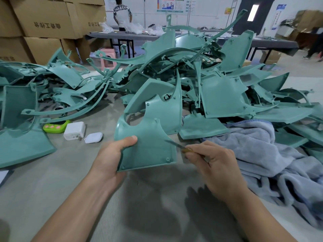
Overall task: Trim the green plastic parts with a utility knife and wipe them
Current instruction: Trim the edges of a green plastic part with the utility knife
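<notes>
My left hand [111, 158] grips the lower left edge of a green plastic panel [148, 145], thumb on its face, holding it upright above the grey table. My right hand [209, 161] pinches a utility knife [176, 145] with a yellowish handle. Its thin blade points left and touches the panel's right edge. A blue-grey towel [272, 159] lies crumpled on the table just right of my right hand.
A big heap of green plastic parts [192, 75] covers the table behind the panel, with more green parts [26, 105] at the left. A white charger [74, 131], a white case [93, 137] and a green gadget [56, 126] lie left of the panel. Cardboard boxes [43, 20] stand far left; a person [122, 13] stands at a back table.
</notes>
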Action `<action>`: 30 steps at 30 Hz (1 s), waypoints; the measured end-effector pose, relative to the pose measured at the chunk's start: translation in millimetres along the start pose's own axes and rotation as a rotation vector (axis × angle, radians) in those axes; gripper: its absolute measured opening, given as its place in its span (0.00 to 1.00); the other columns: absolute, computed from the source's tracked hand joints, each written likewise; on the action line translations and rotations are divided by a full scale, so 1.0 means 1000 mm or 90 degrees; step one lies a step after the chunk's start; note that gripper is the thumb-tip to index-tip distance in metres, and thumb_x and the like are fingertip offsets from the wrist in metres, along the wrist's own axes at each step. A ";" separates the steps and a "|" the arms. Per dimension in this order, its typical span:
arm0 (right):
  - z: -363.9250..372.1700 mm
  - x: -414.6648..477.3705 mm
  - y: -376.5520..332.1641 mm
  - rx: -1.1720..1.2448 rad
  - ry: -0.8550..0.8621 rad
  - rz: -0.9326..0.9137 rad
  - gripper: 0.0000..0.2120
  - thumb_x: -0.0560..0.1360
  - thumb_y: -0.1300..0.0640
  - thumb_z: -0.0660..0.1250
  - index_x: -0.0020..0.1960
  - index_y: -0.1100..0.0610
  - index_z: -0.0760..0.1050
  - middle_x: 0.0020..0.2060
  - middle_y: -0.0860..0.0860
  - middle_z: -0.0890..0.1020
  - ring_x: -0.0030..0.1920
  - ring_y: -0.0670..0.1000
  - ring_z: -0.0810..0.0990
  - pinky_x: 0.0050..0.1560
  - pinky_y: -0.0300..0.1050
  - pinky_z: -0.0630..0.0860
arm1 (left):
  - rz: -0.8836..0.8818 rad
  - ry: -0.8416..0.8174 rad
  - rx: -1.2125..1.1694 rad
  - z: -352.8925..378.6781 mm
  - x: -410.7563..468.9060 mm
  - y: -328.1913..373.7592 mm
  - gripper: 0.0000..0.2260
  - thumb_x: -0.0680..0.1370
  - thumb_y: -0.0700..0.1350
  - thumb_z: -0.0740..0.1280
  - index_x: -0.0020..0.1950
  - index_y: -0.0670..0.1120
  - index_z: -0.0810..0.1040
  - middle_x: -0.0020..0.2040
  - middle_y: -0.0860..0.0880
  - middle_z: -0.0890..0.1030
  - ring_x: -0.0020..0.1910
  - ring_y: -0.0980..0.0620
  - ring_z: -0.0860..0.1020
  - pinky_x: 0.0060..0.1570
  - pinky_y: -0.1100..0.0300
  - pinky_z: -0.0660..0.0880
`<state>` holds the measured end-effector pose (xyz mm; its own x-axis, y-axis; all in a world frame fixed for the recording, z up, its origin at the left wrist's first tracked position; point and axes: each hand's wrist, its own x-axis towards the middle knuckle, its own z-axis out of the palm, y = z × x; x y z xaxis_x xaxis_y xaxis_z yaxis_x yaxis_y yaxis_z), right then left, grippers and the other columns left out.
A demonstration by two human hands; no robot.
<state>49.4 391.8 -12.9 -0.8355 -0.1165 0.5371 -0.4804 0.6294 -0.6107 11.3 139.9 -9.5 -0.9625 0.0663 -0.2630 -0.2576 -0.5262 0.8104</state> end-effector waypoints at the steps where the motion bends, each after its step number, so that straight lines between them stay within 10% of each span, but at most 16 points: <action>1: 0.001 0.000 0.000 0.003 0.007 0.009 0.10 0.77 0.45 0.66 0.49 0.47 0.85 0.38 0.44 0.81 0.41 0.45 0.80 0.40 0.35 0.73 | -0.005 -0.004 0.006 0.000 -0.001 -0.001 0.16 0.68 0.41 0.72 0.55 0.43 0.87 0.57 0.40 0.85 0.54 0.41 0.85 0.43 0.50 0.84; 13: 0.007 -0.003 -0.003 0.030 -0.013 0.056 0.08 0.78 0.53 0.72 0.55 0.42 0.82 0.38 0.46 0.82 0.40 0.47 0.81 0.41 0.46 0.77 | 0.028 0.025 0.011 0.003 -0.005 0.002 0.15 0.68 0.41 0.72 0.53 0.43 0.88 0.55 0.41 0.86 0.52 0.42 0.86 0.40 0.53 0.84; 21: 0.018 -0.007 -0.012 0.190 -0.018 0.135 0.10 0.76 0.60 0.74 0.48 0.45 0.87 0.39 0.39 0.87 0.42 0.41 0.85 0.44 0.32 0.79 | 0.141 0.157 -0.135 0.013 -0.004 0.003 0.10 0.85 0.45 0.63 0.61 0.45 0.81 0.54 0.50 0.87 0.53 0.53 0.86 0.42 0.59 0.83; 30: 0.033 -0.010 -0.023 0.107 -0.190 0.077 0.17 0.76 0.40 0.64 0.43 0.53 0.80 0.33 0.52 0.79 0.34 0.52 0.77 0.38 0.52 0.77 | 0.160 0.227 -0.002 0.027 -0.016 -0.008 0.12 0.84 0.49 0.64 0.50 0.43 0.83 0.44 0.48 0.88 0.40 0.51 0.87 0.31 0.61 0.80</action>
<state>59.9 352.9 -23.6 -0.9183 -0.2834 0.2763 -0.3892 0.5200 -0.7603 26.0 166.0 2.1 -0.9058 -0.3609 -0.2220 -0.0178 -0.4910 0.8710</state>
